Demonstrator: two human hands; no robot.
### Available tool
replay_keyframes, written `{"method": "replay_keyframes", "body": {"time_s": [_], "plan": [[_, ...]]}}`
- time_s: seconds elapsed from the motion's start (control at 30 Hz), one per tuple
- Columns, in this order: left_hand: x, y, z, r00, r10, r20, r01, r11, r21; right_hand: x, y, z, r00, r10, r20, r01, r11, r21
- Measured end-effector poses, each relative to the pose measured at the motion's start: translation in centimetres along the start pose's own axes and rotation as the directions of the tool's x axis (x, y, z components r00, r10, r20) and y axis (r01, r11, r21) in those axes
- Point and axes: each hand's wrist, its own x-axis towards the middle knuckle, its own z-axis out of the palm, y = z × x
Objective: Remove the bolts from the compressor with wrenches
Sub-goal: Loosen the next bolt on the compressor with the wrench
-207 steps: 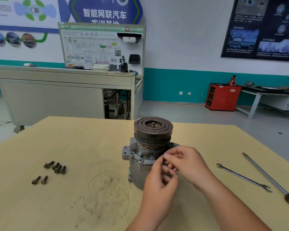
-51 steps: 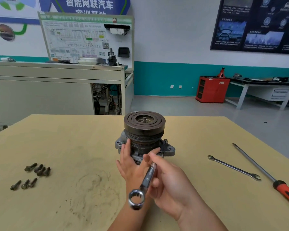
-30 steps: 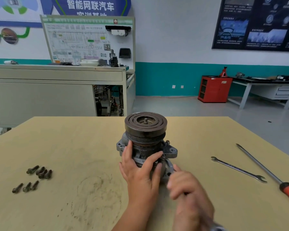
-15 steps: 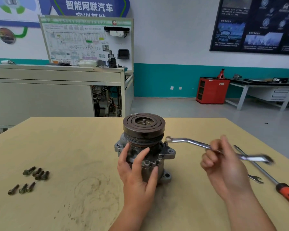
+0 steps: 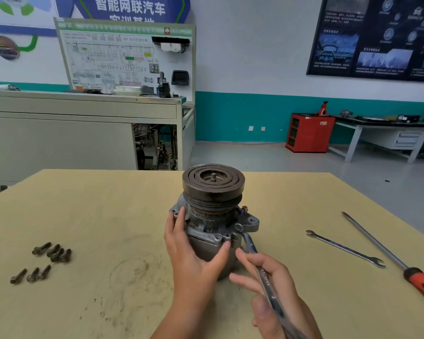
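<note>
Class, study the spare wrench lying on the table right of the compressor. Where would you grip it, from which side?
Pinch the spare wrench at its slim mid-shank, from above, fingers across its width. It lies flat on the table, so nothing slips beneath, and the middle likely balances. The screwdriver lies apart, leaving finger room.

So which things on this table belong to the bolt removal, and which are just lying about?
Job in hand: compressor, gripped by the left hand; offset wrench, held by the right hand; loose bolts at left.
Lying about: open-ended spanner; screwdriver.
</note>
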Motion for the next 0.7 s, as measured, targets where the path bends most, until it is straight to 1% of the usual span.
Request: {"method": "replay_keyframes", "body": {"time_s": [0.13,0.17,0.2,0.23,0.27,0.3,0.37,0.4,0.43,0.5,0.57,0.6,0.63,0.67,0.7], "plan": [[-0.3,0.0,0.2,0.999,0.028,0.027,-0.028,0.999,-0.029,0.1,-0.1,-0.2,0.999,0.045,0.027,-0.037,0.970,-0.241],[-0.4,0.0,0.3,0.999,0.028,0.032,-0.027,0.999,-0.030,0.2,-0.4,-0.4,0.999,0.047,0.026,-0.039,0.970,-0.239],[-0.4,0.0,0.3,0.999,0.029,0.028,-0.028,0.999,-0.030,0.5,-0.4,-0.7,1.000,0.030,0.003,-0.029,0.985,-0.171],[-0.3,0.0,0.3,1.000,0.026,0.017,-0.026,0.999,-0.039,0.9,-0.3,-1.0,0.999,0.009,-0.042,-0.011,0.999,-0.045],[-0.2,0.0,0.2,1.000,0.013,0.003,-0.012,0.998,-0.062,1.5,0.0,-1.6,0.992,-0.007,-0.125,0.016,0.997,0.072],[-0.1,0.0,0.1,1.000,-0.016,-0.009,0.015,0.995,-0.094,2.4,0.3,-2.2,0.975,-0.007,-0.221,0.042,0.987,0.154],[0.3,0.0,-0.1,0.996,-0.091,-0.015,0.089,0.988,-0.123,5.1,1.5,-3.3,0.931,0.052,-0.361,0.031,0.975,0.220],[0.4,0.0,-0.1,0.993,-0.121,-0.012,0.119,0.986,-0.116,6.9,2.3,-3.9,0.908,0.111,-0.404,-0.006,0.968,0.252],[0.4,0.0,-0.1,0.990,-0.143,-0.007,0.141,0.985,-0.104,8.4,3.1,-4.5,0.898,0.167,-0.407,-0.049,0.957,0.285],[0.3,-0.1,-0.1,0.986,-0.167,0.006,0.167,0.983,-0.081,10.1,4.6,-5.9,0.940,0.238,-0.245,-0.138,0.921,0.364],[0.3,0.0,-0.1,0.985,-0.172,0.009,0.172,0.983,-0.068,11.7,4.7,-6.7,0.944,0.323,-0.067,-0.260,0.854,0.451],[0.4,-0.1,-0.2,0.984,-0.176,0.004,0.176,0.982,-0.065,12.3,4.4,-7.0,0.942,0.334,-0.004,-0.283,0.804,0.523],[0.5,-0.1,-0.2,0.983,-0.182,0.000,0.182,0.981,-0.063,12.3,3.9,-7.3,0.948,0.313,0.046,-0.271,0.728,0.629],[0.5,-0.2,-0.3,0.983,-0.186,-0.005,0.185,0.981,-0.064,11.5,3.5,-7.5,0.960,0.276,0.055,-0.229,0.652,0.723],[0.6,-0.2,-0.3,0.982,-0.187,-0.010,0.186,0.980,-0.068,10.4,3.3,-7.6,0.968,0.248,0.031,-0.178,0.601,0.779]]}}
